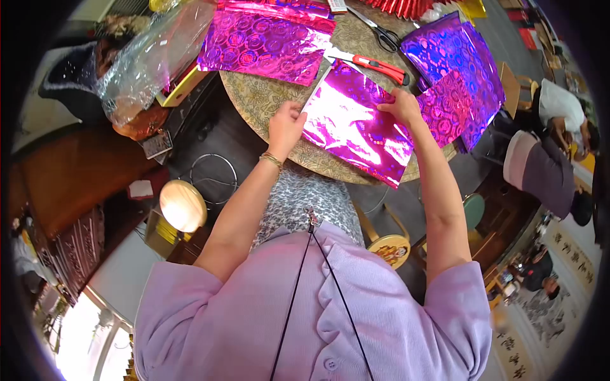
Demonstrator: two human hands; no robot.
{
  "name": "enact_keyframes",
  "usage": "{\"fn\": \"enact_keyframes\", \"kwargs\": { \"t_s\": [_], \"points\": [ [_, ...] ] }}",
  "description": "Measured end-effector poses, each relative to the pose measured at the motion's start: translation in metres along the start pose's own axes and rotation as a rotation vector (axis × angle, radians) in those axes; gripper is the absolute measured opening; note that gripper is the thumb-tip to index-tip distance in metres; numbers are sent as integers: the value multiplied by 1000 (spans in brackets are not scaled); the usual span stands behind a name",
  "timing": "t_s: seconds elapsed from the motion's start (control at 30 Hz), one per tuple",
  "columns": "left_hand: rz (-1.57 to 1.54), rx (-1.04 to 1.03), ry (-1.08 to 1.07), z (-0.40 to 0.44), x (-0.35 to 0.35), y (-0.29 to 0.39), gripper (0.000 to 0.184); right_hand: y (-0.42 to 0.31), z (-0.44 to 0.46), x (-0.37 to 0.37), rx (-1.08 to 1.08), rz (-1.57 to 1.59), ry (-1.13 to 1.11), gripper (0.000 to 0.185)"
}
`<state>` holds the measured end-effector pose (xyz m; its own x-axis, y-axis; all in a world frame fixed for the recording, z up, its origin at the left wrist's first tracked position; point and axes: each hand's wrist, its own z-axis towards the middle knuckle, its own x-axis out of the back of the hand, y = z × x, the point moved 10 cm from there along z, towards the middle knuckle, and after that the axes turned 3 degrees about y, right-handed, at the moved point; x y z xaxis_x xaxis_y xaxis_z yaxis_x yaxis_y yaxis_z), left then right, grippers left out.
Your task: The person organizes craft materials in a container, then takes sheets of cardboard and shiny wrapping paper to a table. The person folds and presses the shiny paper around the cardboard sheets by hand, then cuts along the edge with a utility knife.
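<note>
A shiny magenta foil sheet (356,120) lies on the round patterned table (254,101), its lower corner over the front edge. My left hand (286,129) is at its left edge, fingers curled, pinching something I cannot make out. On the sheet's upper right edge my right hand (401,106) has thumb and fingers closed. Just above the sheet lies a red utility knife (380,67). Black-handled scissors (381,35) rest farther back. More magenta foil (264,44) sits at the back left, and purple-blue foil (460,73) at the right, with a smaller magenta piece (447,108) overlapping it.
Clear plastic wrapping (155,60) hangs over a yellow-edged box at the left. A round wooden stool (183,205) stands left of me, another stool (389,251) below the table's edge. Several people are at the right, one in grey-purple clothing (540,171). Red pleated foil (403,7) lies at the back.
</note>
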<state>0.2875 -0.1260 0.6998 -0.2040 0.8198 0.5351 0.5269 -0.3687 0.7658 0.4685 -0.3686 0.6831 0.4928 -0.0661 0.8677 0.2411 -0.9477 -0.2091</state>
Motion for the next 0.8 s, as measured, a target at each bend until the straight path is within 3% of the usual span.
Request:
{"fn": "enact_keyframes", "kwargs": {
  "t_s": [0.03, 0.2, 0.37, 0.6, 0.7, 0.8],
  "points": [
    [-133, 152, -39, 0, 1, -17, 26, -1, 0, 0, 1, -3, -2, 37],
    [-268, 265, -330, 21, -24, -46, 23, -4, -6, 6, -15, 24, 26, 35],
    [-441, 284, -647, 11, -44, -3, 24, 3, -3, -1, -29, 31, 69, 36],
    [-473, 288, -716, 16, -67, -23, 26, -7, -12, 12, 20, 61, 50, 31],
    [-567, 448, -723, 9, -64, -35, 29, 5, -27, 65, 67, 188, 124, 24],
    [-530, 352, -744, 3, -62, -31, 27, 34, -54, 138, 155, 351, 210, 14]
  ]
}}
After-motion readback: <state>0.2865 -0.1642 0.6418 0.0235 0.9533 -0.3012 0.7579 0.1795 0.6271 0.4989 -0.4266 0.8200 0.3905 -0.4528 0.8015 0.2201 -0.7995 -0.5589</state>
